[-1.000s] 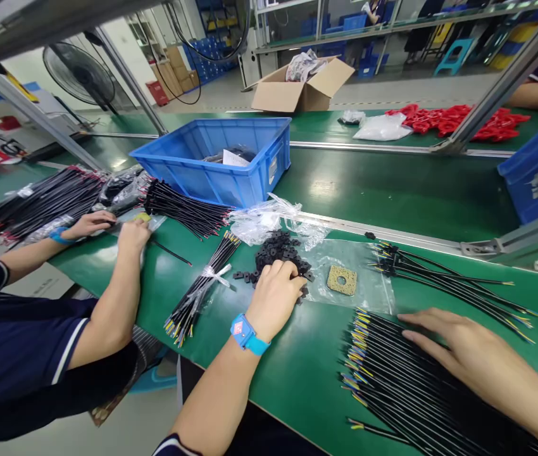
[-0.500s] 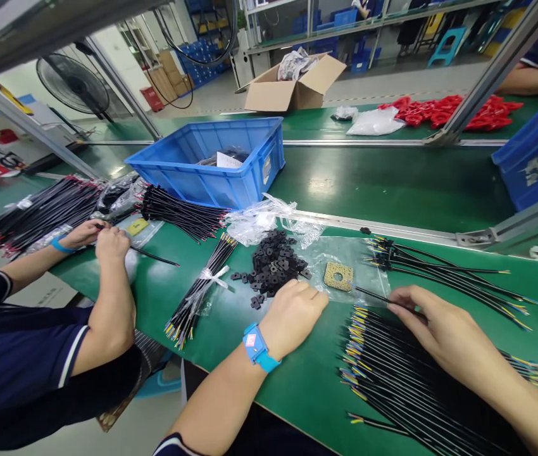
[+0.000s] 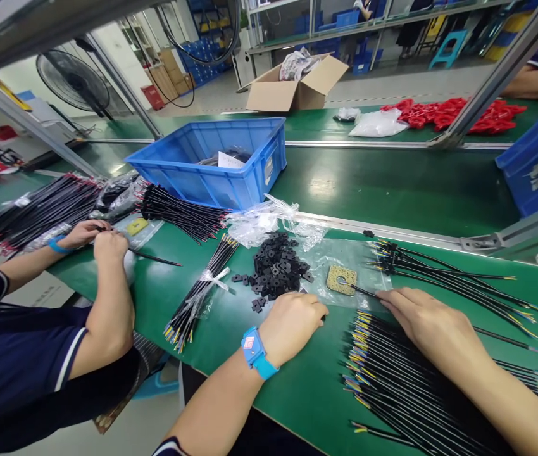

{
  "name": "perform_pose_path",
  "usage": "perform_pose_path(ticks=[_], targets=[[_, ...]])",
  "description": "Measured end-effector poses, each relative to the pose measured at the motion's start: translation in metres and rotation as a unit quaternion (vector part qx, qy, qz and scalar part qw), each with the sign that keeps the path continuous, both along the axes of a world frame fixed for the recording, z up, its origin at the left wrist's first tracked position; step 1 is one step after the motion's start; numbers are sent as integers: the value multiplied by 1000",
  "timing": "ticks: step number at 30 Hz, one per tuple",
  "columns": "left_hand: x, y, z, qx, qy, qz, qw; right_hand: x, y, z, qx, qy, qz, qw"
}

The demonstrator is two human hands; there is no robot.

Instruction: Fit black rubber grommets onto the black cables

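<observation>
Black cable (image 3: 365, 292) – one, pinched in the right hand (image 3: 428, 316), its tip over the hole of one yellow sponge (image 3: 333, 278).

The cable passes between the right thumb and fingers, its tip reaching out beyond them; the left hand (image 3: 297, 324) is curled, one small black piece (image 3: 323, 318) at its fingertips. The sponge lies on one clear bag (image 3: 373, 253) – beside it, one pile of black clips (image 3: 276, 266), too many to count. Nearer the person lies one row of cables (image 3: 411, 373), also uncountable; farther left, one tied bundle (image 3: 205, 278).
</observation>
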State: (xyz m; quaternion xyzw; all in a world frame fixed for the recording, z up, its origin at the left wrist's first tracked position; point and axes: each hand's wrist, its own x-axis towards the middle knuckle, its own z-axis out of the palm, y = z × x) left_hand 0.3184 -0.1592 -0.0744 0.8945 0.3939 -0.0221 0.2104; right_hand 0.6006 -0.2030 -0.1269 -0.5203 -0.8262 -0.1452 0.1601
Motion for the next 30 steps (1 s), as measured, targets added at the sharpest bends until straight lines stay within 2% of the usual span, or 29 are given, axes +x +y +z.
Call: perform_pose_path(ticks=[3, 5, 8, 11, 12, 14, 17, 20, 25, 30], targets=[[-2, 0, -3, -18, -168, 67, 983, 1, 1, 3, -4, -3, -3, 1000], [-3, 1, -4, -61, -324, 131, 935, -1, 1, 11, -6, 24, -1, 1000], [1, 2, -3, -197, -509, 223, 808, -6, -6, 33, 7, 123, 20, 992], [9, 2, -1, -326, -603, 287, 669, -10, -20, 55, 31, 182, 28, 982], [12, 2, 0, -352, -617, 302, 636, -11, -26, 60, 41, 181, 24, 982], [17, 0, 1, -380, -631, 323, 594, -12, -35, 67, 54, 171, 27, 983], [23, -4, 2, -402, -634, 328, 574, -14, -41, 69, 59, 169, 60, 982], [24, -8, 1, -411, -627, 323, 578, -17, -41, 70, 63, 163, 87, 981], [23, -10, 0, -413, -625, 322, 579, -20, -45, 66, 73, 170, 92, 978], [22, -8, 0, -413, -625, 318, 581, -12, -55, 54, 10, 205, 91, 974]])
